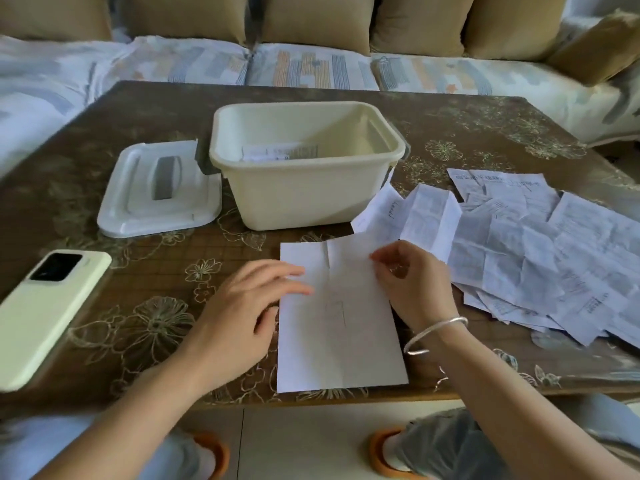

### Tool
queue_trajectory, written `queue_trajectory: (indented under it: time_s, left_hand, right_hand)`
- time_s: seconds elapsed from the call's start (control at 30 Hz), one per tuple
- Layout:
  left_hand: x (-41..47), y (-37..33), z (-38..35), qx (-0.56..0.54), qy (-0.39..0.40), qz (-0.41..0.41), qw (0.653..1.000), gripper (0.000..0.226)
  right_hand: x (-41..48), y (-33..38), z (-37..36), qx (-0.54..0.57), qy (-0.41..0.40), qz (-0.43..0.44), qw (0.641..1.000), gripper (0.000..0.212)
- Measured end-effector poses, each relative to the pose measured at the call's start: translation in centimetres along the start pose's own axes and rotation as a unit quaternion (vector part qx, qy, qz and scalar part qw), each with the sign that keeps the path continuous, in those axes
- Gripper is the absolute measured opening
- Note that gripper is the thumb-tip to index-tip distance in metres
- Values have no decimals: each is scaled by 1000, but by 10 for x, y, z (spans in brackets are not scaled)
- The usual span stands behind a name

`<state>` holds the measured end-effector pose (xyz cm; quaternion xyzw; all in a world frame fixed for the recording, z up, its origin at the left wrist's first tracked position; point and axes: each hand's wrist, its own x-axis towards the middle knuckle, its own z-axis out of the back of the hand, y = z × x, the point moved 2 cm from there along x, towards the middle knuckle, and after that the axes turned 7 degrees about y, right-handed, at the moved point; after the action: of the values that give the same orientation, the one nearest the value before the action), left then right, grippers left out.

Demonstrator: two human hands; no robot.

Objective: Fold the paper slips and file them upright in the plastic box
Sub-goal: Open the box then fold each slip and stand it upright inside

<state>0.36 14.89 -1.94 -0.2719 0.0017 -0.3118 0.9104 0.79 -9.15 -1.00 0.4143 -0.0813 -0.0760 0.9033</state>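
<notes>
While paper slip [341,344] lies flat at lower middle, left edge is touched by flat left hand [242,306]; right edge is pinched by right hand [414,285].

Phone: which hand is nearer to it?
Left. The left hand presses the slip at its left edge, right of the phone; the right hand pinches its opposite edge, farther off.
</notes>
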Motion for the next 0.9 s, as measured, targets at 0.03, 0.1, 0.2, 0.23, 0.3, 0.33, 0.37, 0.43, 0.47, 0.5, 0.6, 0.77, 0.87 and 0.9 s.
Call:
queue_trajectory:
  time_s: [0.03,0.1,0.2,0.23,0.3,0.33,0.37,0.43,0.47,0.5,0.6,0.77,0.87,0.9]
  left_hand:
    - [0,1,-2,16,21,-27,999,56]
    - [-1,5,-3,24,40,-46,998,55]
    - [2,8,-1,24,47,-42,998,54]
    - [3,8,0,25,47,-43,998,53]
    - [3,8,0,24,51,-41,998,51]
    - [3,7,0,25,49,-44,998,50]
    - [2,7,-1,24,47,-45,998,49]
    - [-1,6,-2,16,39,-41,998,46]
    - [-2,6,-2,10,34,-42,998,45]
    - [-3,6,-3,6,29,-42,999,44]
    - [-7,4,-5,-2,19,-36,999,39]
    - [-9,-1,-4,-75,9,-19,997,44]
    - [-13,-6,-3,-170,-7,-7,985,69]
    - [-15,-8,-2,-189,-11,1,982,77]
  right_hand:
    - [0,1,-1,-19,1,13,1000,15]
    - [-4,2,1,-84,-14,62,994,14]
    - [-17,3,6,-137,0,168,976,16]
    - [-24,3,7,-132,33,199,971,16]
    - [-38,1,8,-120,126,238,956,23]
    - [-44,0,10,-120,164,254,946,30]
    - [-49,-2,10,-129,193,269,935,38]
    - [-56,-6,9,-173,230,287,914,56]
    - [-58,-7,9,-197,240,291,905,63]
    - [-60,-8,8,-214,242,297,898,66]
    - [-63,-7,10,-207,230,312,898,59]
    - [-62,0,19,-131,172,307,927,26]
    - [-59,5,20,-83,128,257,954,31]
    - [-57,6,19,-62,122,235,962,31]
